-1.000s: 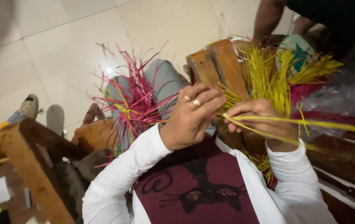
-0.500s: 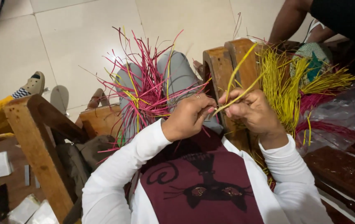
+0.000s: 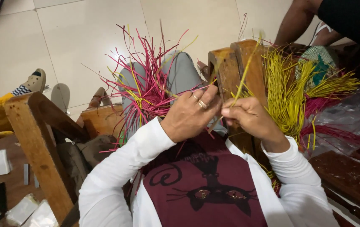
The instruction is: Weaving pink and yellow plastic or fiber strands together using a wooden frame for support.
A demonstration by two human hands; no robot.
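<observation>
In the middle of the view, above the person's lap, the left hand (image 3: pixel 188 117) and the right hand (image 3: pixel 249 117) meet with their fingertips almost touching. The right hand is closed in a pinch on a thin yellow-green strand (image 3: pixel 243 80), which goes up and a little to the right from the fingers, in front of the wooden chair arm (image 3: pixel 234 67). The left hand wears two rings and its fingers are curled in close to the same strand; I cannot tell if it really grips the strand or only touches it. Just behind the left hand, on the person's knees, lies a half-woven piece (image 3: pixel 146 96) with many pink and a few yellow strands that stick out in all directions like a fan. On the right side of the chair arm there is a bundle of yellow-green strands (image 3: pixel 287 92), and near it some pink strands (image 3: pixel 335 134) lie on a clear plastic sheet (image 3: pixel 356 113). A green woven basket (image 3: pixel 318 63) stands behind the bundle, close to the arm of another person (image 3: pixel 293 25) at the top right. At the left a wooden frame (image 3: pixel 37 138) stands tilted, and beside it a foot in a sandal (image 3: pixel 35 82) rests on the light floor tiles (image 3: pixel 83 33)
</observation>
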